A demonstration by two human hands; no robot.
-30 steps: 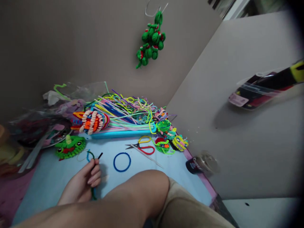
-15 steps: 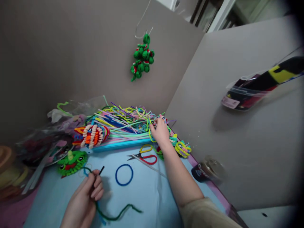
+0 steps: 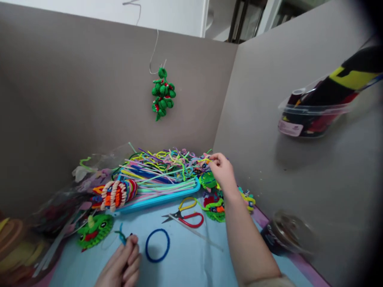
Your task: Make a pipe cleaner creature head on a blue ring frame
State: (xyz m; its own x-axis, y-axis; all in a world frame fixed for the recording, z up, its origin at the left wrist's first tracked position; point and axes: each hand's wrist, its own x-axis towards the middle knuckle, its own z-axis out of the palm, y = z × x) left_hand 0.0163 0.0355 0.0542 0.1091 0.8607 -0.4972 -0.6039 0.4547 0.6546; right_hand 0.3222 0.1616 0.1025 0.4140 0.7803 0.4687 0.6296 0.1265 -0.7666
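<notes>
Right hand point(image 3: 223, 171) has reached further along into the pipe cleaner pile point(image 3: 161, 169), fingertips now pinched on a strand; left hand point(image 3: 122, 265) still grips the green pipe cleaner point(image 3: 122, 237) low on the surface point(image 3: 191, 255); looks like picking the next colour.

Dim, soft indoor light; dark vignette at right edge, wide-angle warping, slight blur.

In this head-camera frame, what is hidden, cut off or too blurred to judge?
- Left hand: cut by the bottom edge; its curled fingers hide most of the teal-green pipe cleaner it pinches.
- Right hand: whatever its fingertips pinch at the pile of coloured pipe cleaners is too small to tell.
- Dark clear-lidded jar: blurred, label unreadable.
- Clear packet of dark sticks on the right wall: blurred, dimmed toward the frame edge.
</notes>
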